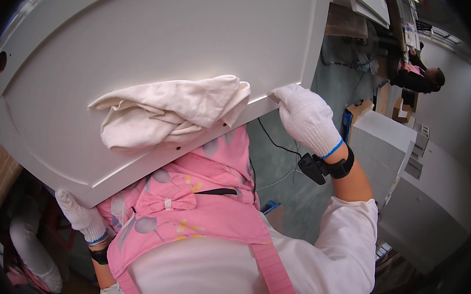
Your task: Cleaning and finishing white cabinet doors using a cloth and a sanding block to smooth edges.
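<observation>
A large white cabinet door (162,25) with a raised frame is in front of me, tilted in the view, its lower edge close to my apron. My right hand (307,118), in a white knit glove with a blue cuff, is closed around its right edge. My left hand (79,216), gloved the same way, grips the lower left corner; some of its fingers are hidden behind the door. A crumpled cream cloth (172,109) lies on the door's face, near the lower edge. Small holes show along that edge, and a larger round hole sits at the far left.
White box-like cabinets (382,139) stand to my right on a greenish floor (283,173). A black cable hangs from the device on my right wrist (322,167). Another person (421,76) is at the far right. A person's pale sleeve or leg (34,242) shows at lower left.
</observation>
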Demonstrator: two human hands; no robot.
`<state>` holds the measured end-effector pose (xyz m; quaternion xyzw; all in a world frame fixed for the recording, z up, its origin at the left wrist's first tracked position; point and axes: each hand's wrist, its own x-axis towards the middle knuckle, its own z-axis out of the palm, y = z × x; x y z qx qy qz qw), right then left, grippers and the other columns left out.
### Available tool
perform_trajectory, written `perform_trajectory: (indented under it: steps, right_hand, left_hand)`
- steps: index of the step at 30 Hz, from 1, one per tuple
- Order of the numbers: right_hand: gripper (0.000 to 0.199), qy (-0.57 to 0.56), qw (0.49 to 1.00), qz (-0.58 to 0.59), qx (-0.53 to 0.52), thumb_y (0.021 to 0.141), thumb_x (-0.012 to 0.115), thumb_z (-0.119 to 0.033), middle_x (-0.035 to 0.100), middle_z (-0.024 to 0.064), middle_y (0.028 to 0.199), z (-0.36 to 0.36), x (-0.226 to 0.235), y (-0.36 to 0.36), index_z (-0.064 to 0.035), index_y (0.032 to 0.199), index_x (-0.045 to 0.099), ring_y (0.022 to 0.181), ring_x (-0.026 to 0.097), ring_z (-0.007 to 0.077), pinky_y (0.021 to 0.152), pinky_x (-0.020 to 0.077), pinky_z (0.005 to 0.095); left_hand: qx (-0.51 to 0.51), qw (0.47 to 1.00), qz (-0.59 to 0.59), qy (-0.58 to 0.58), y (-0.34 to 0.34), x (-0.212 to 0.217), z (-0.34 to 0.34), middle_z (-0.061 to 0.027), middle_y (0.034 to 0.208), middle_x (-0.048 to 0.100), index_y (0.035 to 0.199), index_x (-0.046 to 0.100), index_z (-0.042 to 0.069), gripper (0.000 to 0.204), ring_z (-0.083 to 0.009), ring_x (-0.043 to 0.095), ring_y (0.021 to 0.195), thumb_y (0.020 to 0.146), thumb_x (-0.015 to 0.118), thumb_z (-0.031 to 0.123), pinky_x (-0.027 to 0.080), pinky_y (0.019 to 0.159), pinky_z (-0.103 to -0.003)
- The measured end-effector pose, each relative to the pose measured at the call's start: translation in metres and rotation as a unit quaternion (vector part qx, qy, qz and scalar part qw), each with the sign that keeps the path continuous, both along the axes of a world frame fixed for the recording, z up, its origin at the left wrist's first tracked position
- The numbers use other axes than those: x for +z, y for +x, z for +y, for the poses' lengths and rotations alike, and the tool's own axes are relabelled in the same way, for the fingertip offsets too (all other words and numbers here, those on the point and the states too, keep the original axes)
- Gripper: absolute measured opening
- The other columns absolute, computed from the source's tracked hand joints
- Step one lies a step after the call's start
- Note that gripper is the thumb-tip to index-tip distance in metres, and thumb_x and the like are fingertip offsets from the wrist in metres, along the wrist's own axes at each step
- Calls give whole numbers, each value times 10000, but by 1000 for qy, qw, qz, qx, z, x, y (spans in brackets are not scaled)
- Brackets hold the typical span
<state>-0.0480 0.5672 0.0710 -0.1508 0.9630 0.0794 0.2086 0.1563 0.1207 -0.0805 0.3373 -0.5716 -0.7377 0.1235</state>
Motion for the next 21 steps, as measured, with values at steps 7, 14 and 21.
perform_trajectory:
  steps: [7,14,21]
  right_hand:
    - [164,36,999,-30,-8,898,521,-124,639,147,891,-11,0,3,-64,980,650,858,662,337,738,545,409]
    - [215,5,999,-19,-27,913,497,-127,648,144,919,0,2,-1,-72,1036,665,893,658,335,778,539,428]
    - [208,-14,999,-47,-7,903,515,-131,654,141,930,-26,6,7,-72,1032,667,889,657,326,772,542,419]
  left_hand:
    - [-5,1000,3,-11,12,-14,-12,-98,1258,570,1297,510,24,462,-226,551,1158,1010,512,385,440,1014,-375]
    - [-12,1000,0,-10,9,-8,-8,-94,1248,569,1291,508,27,455,-224,548,1161,1010,515,385,442,1014,-376]
    - [-5,1000,1,-22,6,-6,-5,-88,1224,572,1271,513,30,441,-215,552,1142,1016,506,390,447,1003,-368]
